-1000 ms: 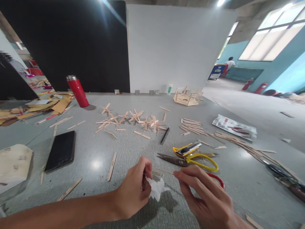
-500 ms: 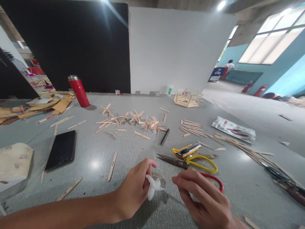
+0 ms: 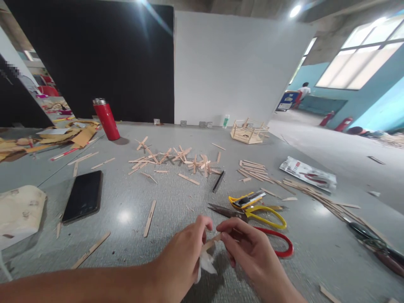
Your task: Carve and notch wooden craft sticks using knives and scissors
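My left hand (image 3: 189, 248) is closed around a crumpled white tissue (image 3: 207, 263) and one end of a short flat wooden stick (image 3: 211, 243). Thumb and finger of my right hand (image 3: 249, 248) pinch the stick's other end. Both hands are close together, just above the grey table (image 3: 126, 244). Right behind my right hand lie scissors (image 3: 267, 215) with one yellow and one red handle, their blades pointing left. A yellow utility knife (image 3: 248, 199) rests beyond the scissors. My left fingers hide part of the stick and tissue.
Small wooden stick pieces (image 3: 179, 158) lie in a heap mid-table, near a black pen (image 3: 219, 181). A phone (image 3: 82, 196) and red bottle (image 3: 107, 120) are left. At the back right stands a hexagonal stick frame (image 3: 248, 132); pliers (image 3: 375, 244) lie at the right edge.
My right hand has moved left, towards my left hand. The wooden stick between them now shows its broad face, and the tissue hangs lower under my left hand.
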